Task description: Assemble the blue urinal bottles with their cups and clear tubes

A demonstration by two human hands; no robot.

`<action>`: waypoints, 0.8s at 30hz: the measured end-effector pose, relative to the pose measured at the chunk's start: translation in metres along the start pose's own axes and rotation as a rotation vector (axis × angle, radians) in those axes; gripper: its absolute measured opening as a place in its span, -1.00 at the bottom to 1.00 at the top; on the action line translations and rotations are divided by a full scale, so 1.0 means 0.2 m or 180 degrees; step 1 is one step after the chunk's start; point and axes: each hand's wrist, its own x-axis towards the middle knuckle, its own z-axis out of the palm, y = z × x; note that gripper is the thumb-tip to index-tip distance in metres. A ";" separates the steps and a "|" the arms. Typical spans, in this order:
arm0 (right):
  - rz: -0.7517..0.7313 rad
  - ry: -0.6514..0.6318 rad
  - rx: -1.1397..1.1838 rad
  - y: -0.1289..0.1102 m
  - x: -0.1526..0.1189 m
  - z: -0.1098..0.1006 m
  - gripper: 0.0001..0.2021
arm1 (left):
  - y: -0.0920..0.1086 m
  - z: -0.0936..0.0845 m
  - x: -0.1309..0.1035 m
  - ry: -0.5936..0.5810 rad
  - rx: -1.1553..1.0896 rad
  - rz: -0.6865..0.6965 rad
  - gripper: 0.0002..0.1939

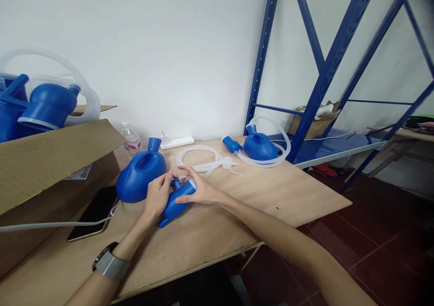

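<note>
A blue plastic funnel-like piece [176, 203] is held low over the wooden table, its narrow end pointing down toward me. My right hand [200, 189] wraps round its wide, white-rimmed end. My left hand [158, 192] pinches a thin whitish strip or cord at the piece's upper side; the fingertips partly hide it. Just left of my hands stands a blue bottle [140, 175] with a handle hole and open neck. Behind them a coiled clear tube [198, 148] lies on the table beside a translucent soft piece [228, 162].
At the table's [257, 206] back right sits another blue bottle [260, 147] with tube and blue mouthpiece [232, 144]. A carton [61, 161] of blue parts, a phone [95, 213], a water bottle [130, 139] and a power strip [177, 143] are leftward. Blue shelving [325, 71] stands right.
</note>
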 end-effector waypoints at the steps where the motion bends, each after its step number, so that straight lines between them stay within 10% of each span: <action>1: 0.0030 -0.0087 0.0054 0.00 0.00 0.00 0.11 | -0.01 0.00 0.00 0.0105 -0.0095 -0.0074 -0.41; 10: 0.0500 -0.0056 0.0196 -0.07 -0.02 0.02 -0.02 | 0.04 -0.03 -0.03 0.0301 0.0308 0.0280 -0.50; 15: -0.0071 -0.0216 0.0402 -0.08 0.01 0.02 -0.46 | 0.08 -0.03 -0.05 0.0465 0.0584 0.0567 -0.57; 24: 0.0046 0.0500 0.0423 -0.06 0.03 0.08 -0.62 | 0.09 -0.01 -0.06 0.0473 0.0679 0.0890 -0.63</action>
